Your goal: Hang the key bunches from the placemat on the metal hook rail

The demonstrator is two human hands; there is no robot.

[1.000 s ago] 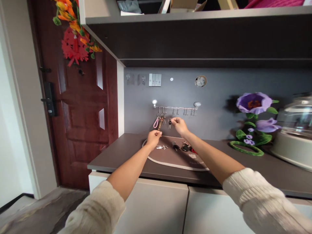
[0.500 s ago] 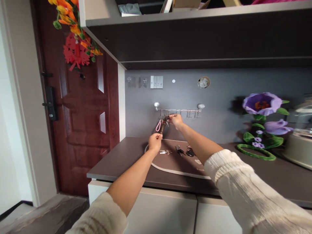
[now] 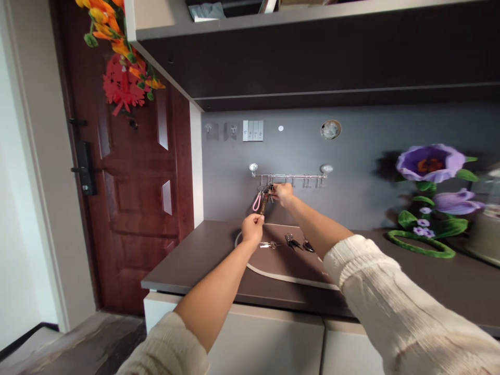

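Observation:
Below the left part of a metal hook rail (image 3: pixel 297 176), both hands are at a bunch of keys (image 3: pixel 271 191) with a dark, patterned strap (image 3: pixel 264 205). My left hand (image 3: pixel 252 229) pinches the strap's lower end. My right hand (image 3: pixel 283 194) has its fingers closed on the keys at the top, close under the hooks. Whether the key ring sits on a hook cannot be made out. Just left of the strap hangs a pink loop (image 3: pixel 257 202). On the brown mat (image 3: pixel 281 265) below lie silver keys (image 3: pixel 269 244), a dark key bunch (image 3: pixel 292 241) and a black key fob (image 3: pixel 308 245), partly behind my right forearm.
A dark shelf (image 3: pixel 312 57) overhangs the counter (image 3: pixel 183 255). Purple fabric flowers (image 3: pixel 429 165) with a green base stand at the right, beside a pale rounded appliance (image 3: pixel 486 234). At the left is a red-brown door (image 3: pixel 133 229). Wall switches (image 3: pixel 253 130) sit above the rail.
The whole view has shifted slightly, so the scene sits a little farther right. Both hands keep their hold on the keys and strap, with hardly any movement relative to the rail.

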